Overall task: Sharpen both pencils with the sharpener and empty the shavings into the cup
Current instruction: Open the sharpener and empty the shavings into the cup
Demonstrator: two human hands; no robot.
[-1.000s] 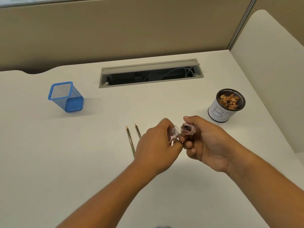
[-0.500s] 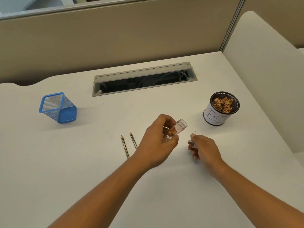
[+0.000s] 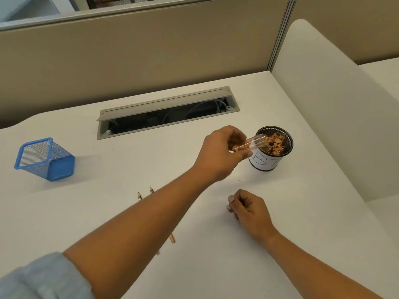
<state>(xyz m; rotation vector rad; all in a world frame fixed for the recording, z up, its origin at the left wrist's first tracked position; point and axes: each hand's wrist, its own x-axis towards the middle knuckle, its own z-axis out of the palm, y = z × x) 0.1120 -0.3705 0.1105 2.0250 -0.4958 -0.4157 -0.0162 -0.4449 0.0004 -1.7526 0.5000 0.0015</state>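
Observation:
My left hand (image 3: 220, 152) grips the sharpener's clear shavings container (image 3: 251, 143), tilted with its open mouth over the rim of the black mesh cup (image 3: 267, 164). The cup has a white label and holds brown shavings. My right hand (image 3: 248, 207) rests on the desk below the cup, fingers curled on the sharpener's small top part, which is almost hidden. Two pencils (image 3: 139, 195) lie side by side on the desk with their tips pointing away; my left forearm covers most of them.
A blue mesh pen holder (image 3: 46, 160) stands at the far left. A grey cable slot (image 3: 166, 111) is open at the back of the white desk. A white partition (image 3: 323, 104) rises on the right, just behind the cup.
The two sharpener parts came apart. My left hand carried the clear container up and right to the cup's rim and tilted it. My right hand dropped to the desk with the top part.

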